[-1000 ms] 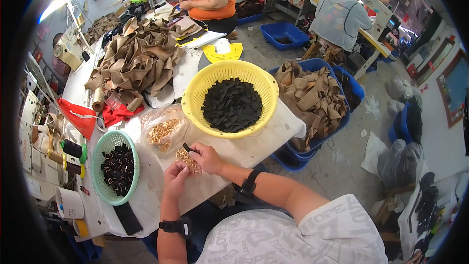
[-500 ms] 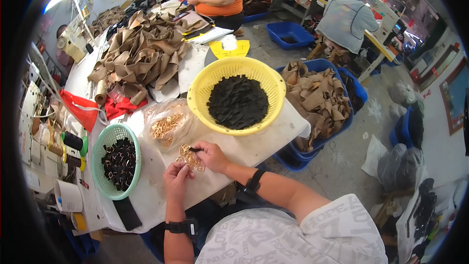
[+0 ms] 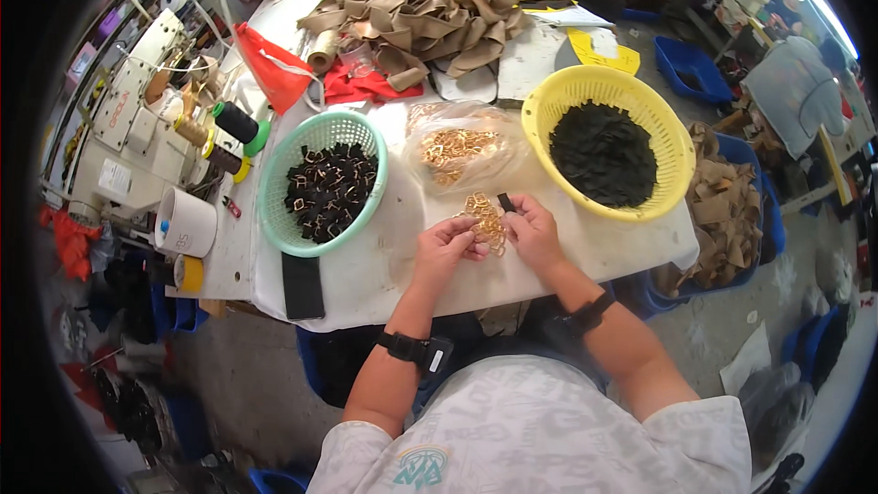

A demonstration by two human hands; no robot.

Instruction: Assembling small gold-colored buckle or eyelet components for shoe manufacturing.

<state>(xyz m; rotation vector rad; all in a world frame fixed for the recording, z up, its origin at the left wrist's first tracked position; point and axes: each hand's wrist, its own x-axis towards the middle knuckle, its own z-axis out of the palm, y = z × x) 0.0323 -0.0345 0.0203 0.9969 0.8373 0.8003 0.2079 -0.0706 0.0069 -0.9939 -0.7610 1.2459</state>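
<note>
My right hand pinches a short black strip that sticks up from between the fingertips. Just left of it, my left hand has its fingers drawn together at the edge of a small pile of gold metal rings; whatever it grips is too small to make out. A clear plastic bag beyond the hands contains more gold rings. To the left stands a mint-green basket of black strips fitted with gold rings. Loose black strips fill a yellow basket on the right.
A dark flat rectangular object lies by the table's front edge. Brown fabric pieces are heaped at the back. Thread cones and a white container line the left. Blue bins stand on the floor at right, with people working beyond.
The view has swung left and downward, shifting the table rightward and up. My right hand still pinches the black strip, which now points upward, and my left hand stays by the rings.
</note>
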